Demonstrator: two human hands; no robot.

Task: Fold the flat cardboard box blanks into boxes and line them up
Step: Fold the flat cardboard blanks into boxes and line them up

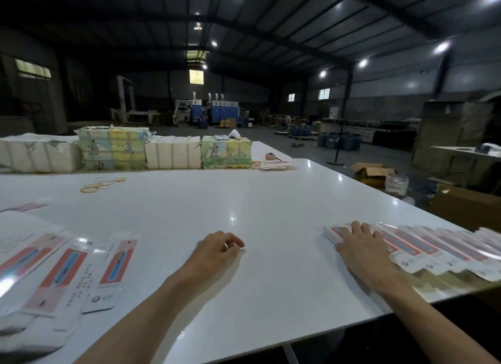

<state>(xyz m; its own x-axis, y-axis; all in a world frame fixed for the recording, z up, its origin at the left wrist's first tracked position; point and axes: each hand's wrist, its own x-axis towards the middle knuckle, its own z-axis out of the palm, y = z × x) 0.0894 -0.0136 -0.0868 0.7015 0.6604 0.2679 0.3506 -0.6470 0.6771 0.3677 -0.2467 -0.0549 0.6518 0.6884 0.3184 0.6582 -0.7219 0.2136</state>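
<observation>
Person standing at a wide white desk (217, 195) in a dim warehouse hall. The two hands are working well apart. Right hand (360, 244) is lying flat, fingers straight and spread, palm pressing down on the leftmost folded box (332, 232) of a row of folded boxes (439, 248). The row is running along the desk's right edge, each box overlapping the next, red-and-pink printed faces up. Left hand (219, 245) is resting near the middle of the desk, fingers loosely curled, fingertips touching the surface, nothing visible in its grasp. A stack of flat box blanks (54, 271) is sitting at the near left, glossy and catching glare, with a single blank (115, 269) lying just beside it on the bare desk. Loose rubber bands (101, 184) are lying farther back on the left. White bundles (173, 152) and colour-printed bundles (226, 152) are lining the far edge side by side; a few more flat blanks (273, 165) are lying just to their right. An open brown carton (372, 171) is standing on the floor beyond the desk's right side.
</observation>
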